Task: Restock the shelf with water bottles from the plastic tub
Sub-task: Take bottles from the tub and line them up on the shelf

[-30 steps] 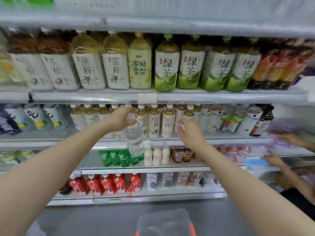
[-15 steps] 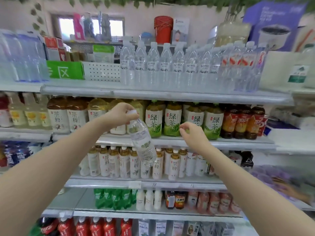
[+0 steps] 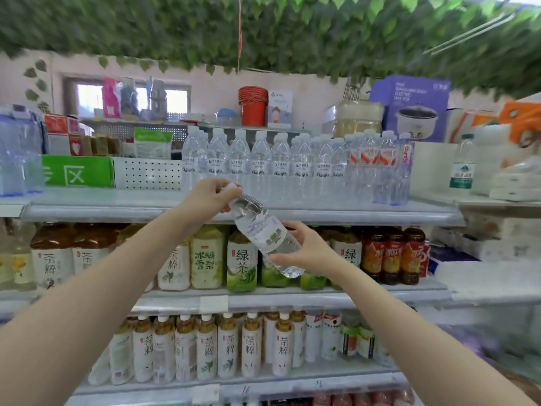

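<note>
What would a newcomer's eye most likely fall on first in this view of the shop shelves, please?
Probably the clear water bottle held tilted at the centre, the left hand gripping its cap end and the right hand its lower body. Behind it, a dense row of matching water bottles lines the top shelf. Overhead, green leaves cover the ceiling.

We see a clear water bottle (image 3: 265,233), white cap up-left, tilted diagonally before the top shelf (image 3: 117,208), its rows of upright water bottles (image 3: 263,168) filled.

Water bottle (image 3: 265,232) — clear, glossy plastic.
</note>
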Demonstrator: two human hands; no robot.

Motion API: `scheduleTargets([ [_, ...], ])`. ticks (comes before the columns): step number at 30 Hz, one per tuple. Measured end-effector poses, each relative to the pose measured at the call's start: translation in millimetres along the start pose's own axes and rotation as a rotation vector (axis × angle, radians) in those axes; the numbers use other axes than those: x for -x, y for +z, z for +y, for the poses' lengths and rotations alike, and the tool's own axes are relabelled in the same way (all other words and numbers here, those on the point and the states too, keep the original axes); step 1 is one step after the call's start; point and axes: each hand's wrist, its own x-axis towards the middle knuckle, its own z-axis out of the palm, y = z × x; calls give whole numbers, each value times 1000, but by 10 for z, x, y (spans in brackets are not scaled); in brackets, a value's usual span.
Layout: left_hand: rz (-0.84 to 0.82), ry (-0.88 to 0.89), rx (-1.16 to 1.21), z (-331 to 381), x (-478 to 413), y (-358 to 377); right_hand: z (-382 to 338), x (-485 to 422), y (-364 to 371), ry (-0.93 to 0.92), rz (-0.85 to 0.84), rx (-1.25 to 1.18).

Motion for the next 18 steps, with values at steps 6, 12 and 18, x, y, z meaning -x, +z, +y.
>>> scheduleTargets([
  [6, -94, 71, -3, -10, -358, 86, 35, -183, -68, -52, 133, 98],
  [12, -181, 120, -52, -66, -699, 197, 183, -322, -80, -25, 219, 64],
  [18, -97, 162, -25, -130, -902, 351, 360, -446, -253, -4, 267, -19],
])
